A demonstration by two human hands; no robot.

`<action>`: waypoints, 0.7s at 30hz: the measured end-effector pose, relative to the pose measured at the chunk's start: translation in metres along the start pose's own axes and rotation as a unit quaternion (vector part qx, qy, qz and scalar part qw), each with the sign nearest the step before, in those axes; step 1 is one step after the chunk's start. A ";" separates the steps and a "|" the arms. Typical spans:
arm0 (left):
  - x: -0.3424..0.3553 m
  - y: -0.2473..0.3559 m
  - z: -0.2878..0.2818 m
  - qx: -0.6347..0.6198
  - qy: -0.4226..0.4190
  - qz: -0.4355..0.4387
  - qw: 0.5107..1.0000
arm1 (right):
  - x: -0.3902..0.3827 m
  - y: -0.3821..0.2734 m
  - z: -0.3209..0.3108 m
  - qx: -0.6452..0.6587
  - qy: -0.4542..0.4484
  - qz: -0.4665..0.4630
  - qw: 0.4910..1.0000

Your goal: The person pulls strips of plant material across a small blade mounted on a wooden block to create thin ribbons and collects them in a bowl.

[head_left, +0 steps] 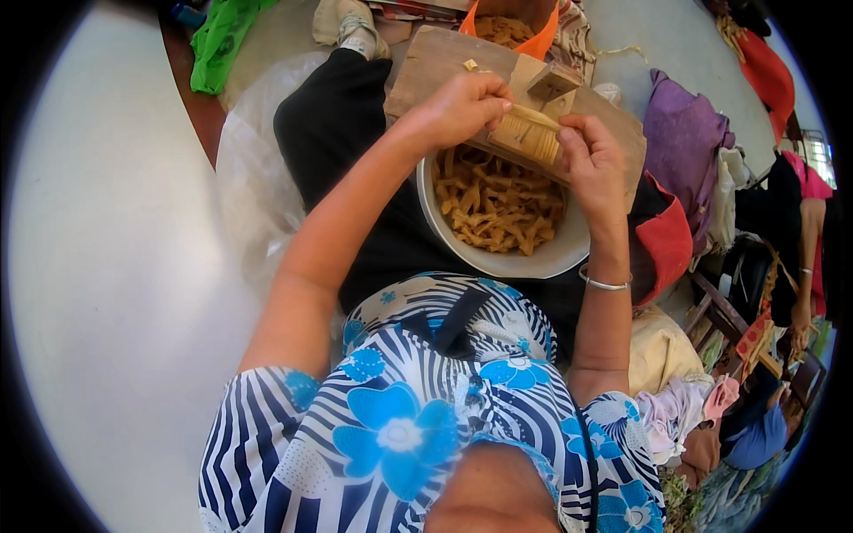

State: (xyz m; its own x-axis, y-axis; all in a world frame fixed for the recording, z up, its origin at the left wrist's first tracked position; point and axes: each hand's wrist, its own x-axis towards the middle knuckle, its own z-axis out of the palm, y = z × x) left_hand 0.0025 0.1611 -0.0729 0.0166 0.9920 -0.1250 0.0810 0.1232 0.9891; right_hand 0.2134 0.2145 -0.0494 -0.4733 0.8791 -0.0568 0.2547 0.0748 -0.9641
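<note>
My left hand [466, 108] and my right hand [590, 153] pinch the two ends of a pale tan strip [533, 115], stretched between them. It lies over or just above a ridged wooden block [520, 139] on a wooden board [430, 67]. I cannot tell what the strip is made of. A small wooden block [555, 82] stands on the board just beyond the strip. Below the board, a white basin [484, 259] in my lap holds many curled brown strips [498, 206]. The board hides the basin's far side.
An orange bag [539, 44] with more brown pieces sits beyond the board. Clear plastic sheeting [259, 169] and a green bag [220, 44] lie to the left. Purple cloth [682, 124] and red cloth [666, 247] are at the right, where another person's arm [809, 240] shows.
</note>
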 end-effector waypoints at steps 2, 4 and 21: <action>0.008 -0.005 0.000 0.033 0.002 0.010 0.999 | 0.002 0.007 0.002 -0.050 0.013 -0.045 0.998; 0.013 -0.009 0.008 0.093 0.043 0.037 0.994 | 0.008 0.019 0.003 -0.112 0.030 -0.128 0.985; -0.053 0.036 0.038 -0.015 -0.077 -0.098 0.992 | -0.035 -0.007 0.009 -0.236 0.003 -0.104 0.966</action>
State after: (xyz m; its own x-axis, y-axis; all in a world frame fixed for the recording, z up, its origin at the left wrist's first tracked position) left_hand 0.0427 0.1121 -0.0334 0.1567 0.9333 -0.3231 0.0683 0.3161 0.9462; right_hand 0.2210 0.1789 -0.0427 -0.5508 0.8247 0.1283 0.5118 0.4552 -0.7286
